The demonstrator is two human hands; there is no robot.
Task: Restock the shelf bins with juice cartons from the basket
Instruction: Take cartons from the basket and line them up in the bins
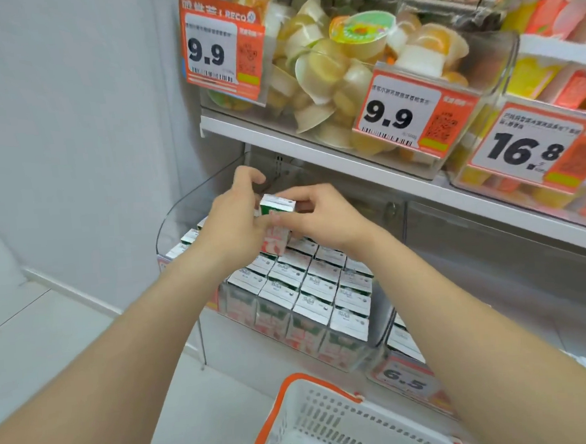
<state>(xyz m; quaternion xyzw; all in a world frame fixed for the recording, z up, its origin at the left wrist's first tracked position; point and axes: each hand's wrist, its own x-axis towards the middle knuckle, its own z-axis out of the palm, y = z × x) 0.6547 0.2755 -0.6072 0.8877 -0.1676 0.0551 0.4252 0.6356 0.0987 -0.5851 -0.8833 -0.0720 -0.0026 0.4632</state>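
**Basket (pixel 331 422) low in front; juice carton (pixel 277 205) over rear of shelf bin (pixel 163 226)**

White with an orange rim, it sits below both forearms. The left hand (pixel 231 222) and right hand (pixel 322 216) grip the one juice carton from opposite sides. It is upright, long axis vertical, above the bin's rear rows. Stocked cartons (pixel 309 289) fill the front rows. Likely placement is straight down behind them; the hands hide the slot.

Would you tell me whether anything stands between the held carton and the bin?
Nothing visible does. The left hand and right hand hold the carton just above the packed rows in the open-topped bin. Any free slot is hidden behind them.
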